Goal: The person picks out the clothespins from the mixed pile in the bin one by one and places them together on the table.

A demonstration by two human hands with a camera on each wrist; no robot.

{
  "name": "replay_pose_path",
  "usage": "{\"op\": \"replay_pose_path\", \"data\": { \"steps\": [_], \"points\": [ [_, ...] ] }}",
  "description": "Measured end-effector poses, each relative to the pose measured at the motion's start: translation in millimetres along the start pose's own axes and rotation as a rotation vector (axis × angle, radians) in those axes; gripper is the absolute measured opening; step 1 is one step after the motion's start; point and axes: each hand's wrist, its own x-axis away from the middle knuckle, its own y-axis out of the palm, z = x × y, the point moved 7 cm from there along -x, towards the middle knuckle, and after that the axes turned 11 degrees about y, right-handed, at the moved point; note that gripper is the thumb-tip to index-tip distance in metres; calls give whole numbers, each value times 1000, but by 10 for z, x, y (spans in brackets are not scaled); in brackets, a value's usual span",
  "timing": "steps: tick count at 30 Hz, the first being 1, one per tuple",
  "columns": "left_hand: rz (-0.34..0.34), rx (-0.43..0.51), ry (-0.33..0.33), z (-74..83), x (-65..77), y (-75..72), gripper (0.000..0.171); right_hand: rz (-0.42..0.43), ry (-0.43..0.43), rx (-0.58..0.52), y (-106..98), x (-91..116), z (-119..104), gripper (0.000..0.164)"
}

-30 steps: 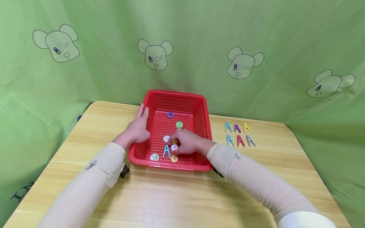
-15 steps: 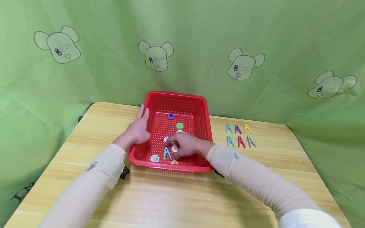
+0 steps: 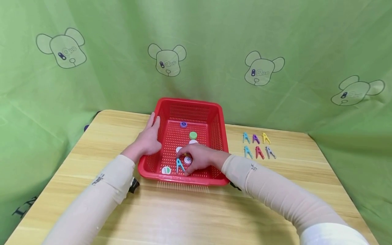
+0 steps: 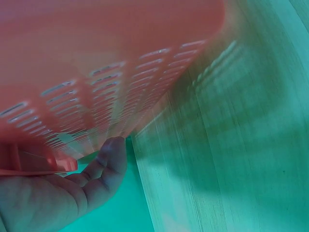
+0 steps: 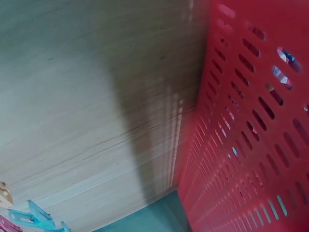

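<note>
A red plastic basket (image 3: 183, 180) holds round bottle caps and one light-blue clothespin (image 3: 179, 165). My left hand (image 3: 148, 140) grips its left wall, thumb inside and fingers (image 4: 113, 157) outside. My right hand (image 3: 197, 157) reaches low into the basket, forefinger at the clothespin's top and thumb near its lower end, the two well apart. Around that hand lie a white cap with a printed mark (image 3: 188, 160), a green cap (image 3: 193, 135), a purple cap (image 3: 183, 125) and a white-and-green cap (image 3: 166, 170). The right wrist view shows only the basket's slotted outer side (image 5: 241, 121).
Right of the basket, several clothespins lie in two rows on the wooden table (image 3: 196, 214), among them a yellow clothespin (image 3: 266, 138), a red clothespin (image 3: 259, 152) and a grey clothespin (image 3: 270, 152). A green cloth (image 3: 208, 68) with bear-like drawings hangs behind the table.
My right hand has shifted slightly left and toward me, its forefinger reaching the clothespin's top. An orange cap seen beside the thumb earlier is now hidden. My left hand stays on the basket.
</note>
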Motion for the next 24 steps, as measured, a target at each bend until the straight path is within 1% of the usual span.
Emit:
{"op": "replay_pose_path", "data": {
  "steps": [8, 13, 24],
  "points": [
    [3, -1, -1, -2, -4, -2, 103, -1, -17, 28, 8, 3, -18, 61],
    [-1, -14, -4, -13, -8, 5, 104, 13, -50, 42, -1, 3, -36, 62],
    [-6, -11, 1, -12, -10, 12, 104, 46, -101, -46, -78, 19, -58, 59]
  ]
}}
